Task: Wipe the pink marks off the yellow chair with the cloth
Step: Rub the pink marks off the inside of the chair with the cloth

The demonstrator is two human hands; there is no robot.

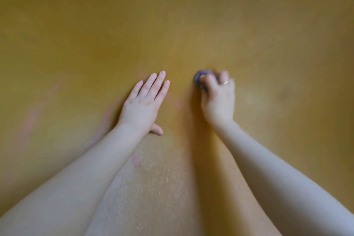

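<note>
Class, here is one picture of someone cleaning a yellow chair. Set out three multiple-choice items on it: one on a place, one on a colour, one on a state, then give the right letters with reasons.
1. Where do the clearest pink marks lie on the yellow plastic chair?
A. left of the left hand
B. right of the right hand
C. along the far rim

2. What colour is the small bunched cloth?
A. bright green
B. greyish purple
C. white

3. How is the left hand placed?
A. clenched in a fist
B. raised off the chair
C. flat, fingers stretched out

Answers:
1 A, a pink smear shows on the chair's left part.
2 B, a greyish purple wad shows past the fingertips of the right hand.
3 C, the palm lies on the seat with fingers straight.
</note>
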